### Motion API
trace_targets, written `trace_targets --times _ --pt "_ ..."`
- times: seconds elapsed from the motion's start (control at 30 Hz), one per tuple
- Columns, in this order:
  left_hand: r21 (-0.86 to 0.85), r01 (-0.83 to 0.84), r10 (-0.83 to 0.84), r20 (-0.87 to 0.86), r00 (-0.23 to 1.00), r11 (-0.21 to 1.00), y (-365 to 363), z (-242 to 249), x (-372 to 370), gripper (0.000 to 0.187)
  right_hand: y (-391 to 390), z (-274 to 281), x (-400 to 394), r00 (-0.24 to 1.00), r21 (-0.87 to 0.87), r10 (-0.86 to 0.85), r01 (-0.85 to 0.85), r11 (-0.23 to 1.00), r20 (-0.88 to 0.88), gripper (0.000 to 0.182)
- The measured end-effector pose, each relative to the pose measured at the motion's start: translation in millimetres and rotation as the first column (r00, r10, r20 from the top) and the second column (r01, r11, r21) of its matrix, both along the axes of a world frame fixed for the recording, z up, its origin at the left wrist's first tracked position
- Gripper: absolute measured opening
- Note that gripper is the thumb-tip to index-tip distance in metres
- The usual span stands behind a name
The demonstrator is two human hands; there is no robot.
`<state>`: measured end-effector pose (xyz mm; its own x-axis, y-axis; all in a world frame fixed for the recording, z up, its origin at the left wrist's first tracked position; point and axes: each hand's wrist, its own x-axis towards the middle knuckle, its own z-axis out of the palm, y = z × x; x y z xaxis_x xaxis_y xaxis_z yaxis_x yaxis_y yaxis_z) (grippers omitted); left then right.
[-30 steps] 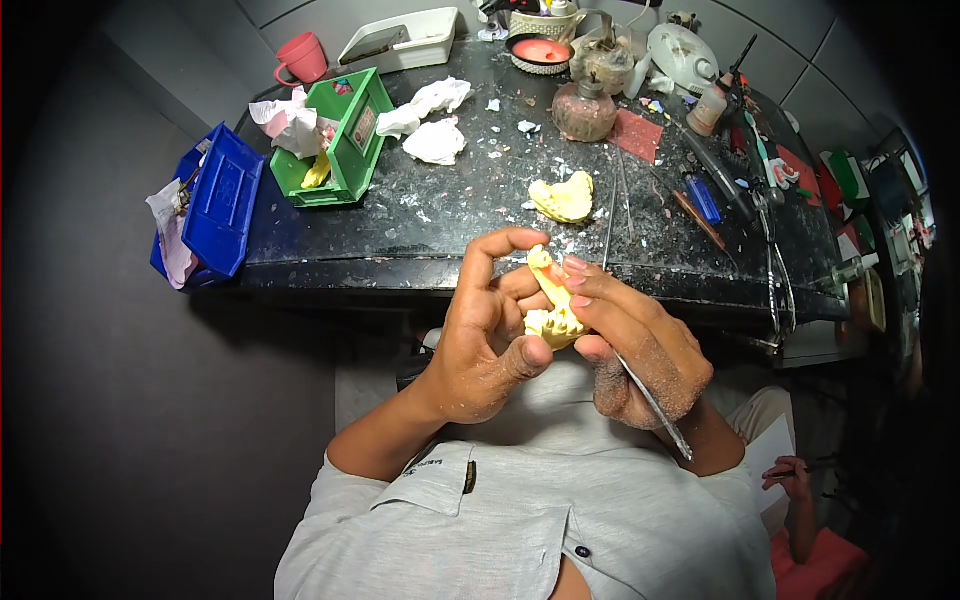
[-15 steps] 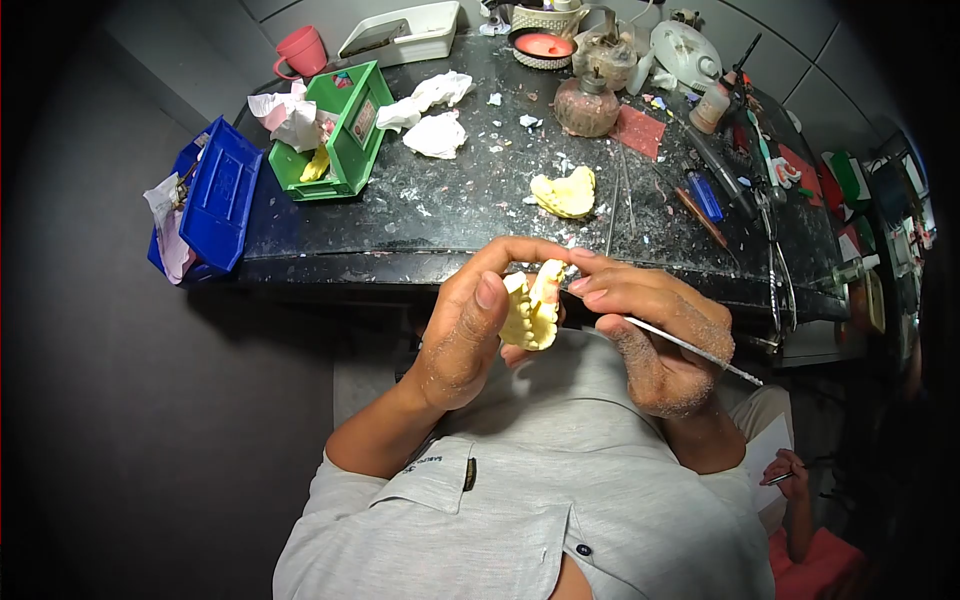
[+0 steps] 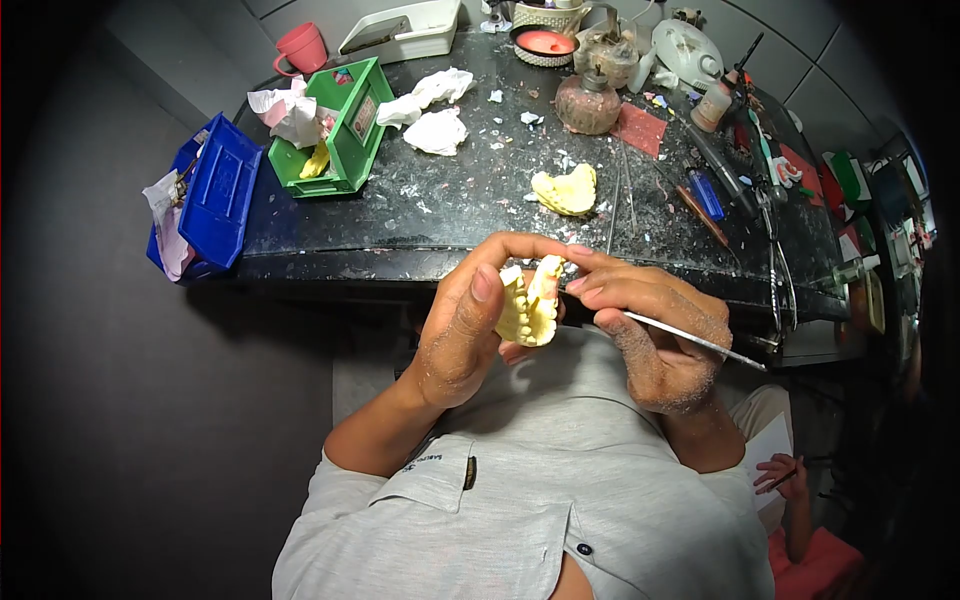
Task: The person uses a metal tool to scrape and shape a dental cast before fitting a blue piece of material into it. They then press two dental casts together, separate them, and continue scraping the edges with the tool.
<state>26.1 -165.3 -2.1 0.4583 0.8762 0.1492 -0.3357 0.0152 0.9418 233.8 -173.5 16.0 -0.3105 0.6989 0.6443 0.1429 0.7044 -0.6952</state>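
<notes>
My left hand [image 3: 458,335] is closed round a yellow plaster dental cast [image 3: 541,312], thumb on the near side and forefinger arched over the top. Rows of moulded teeth show along the cast, with a pinkish patch on its right part. In my right hand [image 3: 660,335] is a thin, pale metal carving tool [image 3: 695,341], its handle slanting down to the right. The tool's working tip is hidden by my fingers near the cast. Whitish grains cling to both hands. Beyond them, a second yellow cast [image 3: 566,190] lies on the dark bench [image 3: 440,215].
At the left stand a green bin [image 3: 362,140] and a blue bin [image 3: 225,195] with crumpled paper. A glass spirit lamp [image 3: 587,105] stands at the back. Pliers [image 3: 780,255], a blue lighter [image 3: 705,195] and other tools lie right. Another person's hand [image 3: 785,475] holds a pen at lower right.
The cast and both hands have shifted very slightly, with my grips unchanged. The other person's hand at lower right has changed its finger pose.
</notes>
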Motion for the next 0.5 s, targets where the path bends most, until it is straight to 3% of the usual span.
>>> trace_targets --times 0.5 --pt "-0.054 0.045 -0.038 0.115 0.993 0.998 -0.4 -4.3 -0.6 0.088 4.2 -5.1 -0.9 0.997 -0.026 0.02 -0.022 0.999 -0.069 0.014"
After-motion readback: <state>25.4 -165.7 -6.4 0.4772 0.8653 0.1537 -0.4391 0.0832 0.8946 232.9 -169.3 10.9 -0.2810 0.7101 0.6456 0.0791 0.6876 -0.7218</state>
